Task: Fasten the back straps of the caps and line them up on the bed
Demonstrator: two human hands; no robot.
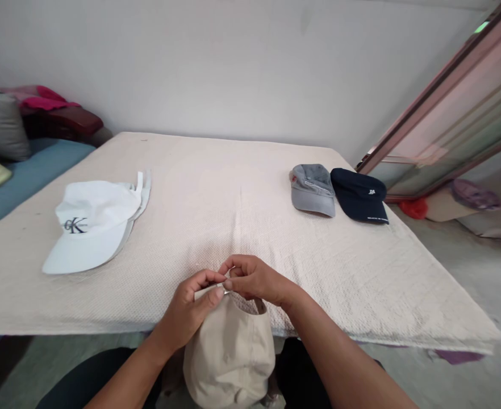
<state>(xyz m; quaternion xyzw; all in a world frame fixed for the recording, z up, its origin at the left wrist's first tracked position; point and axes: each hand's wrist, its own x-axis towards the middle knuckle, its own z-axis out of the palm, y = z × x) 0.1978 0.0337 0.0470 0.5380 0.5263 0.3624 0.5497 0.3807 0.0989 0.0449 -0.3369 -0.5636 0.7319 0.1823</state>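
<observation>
A beige cap (233,358) hangs at the near edge of the cloth-covered table, its back strap opening turned up. My left hand (197,304) pinches the strap near a small metal buckle. Right beside it, my right hand (254,279) has its thumb and fingers closed on the same strap, the fingertips of both hands almost touching. White caps, the top one (97,207) with black lettering, lie stacked at the left. To the right sit a grey cap (312,187) and a dark navy cap (359,193), side by side.
The table (208,170) has a cream textured cloth and stands against a pale wall. On the left are a blue seat (58,159) and a grey cushion (1,122). A framed glass panel and a red item (413,208) are at the right.
</observation>
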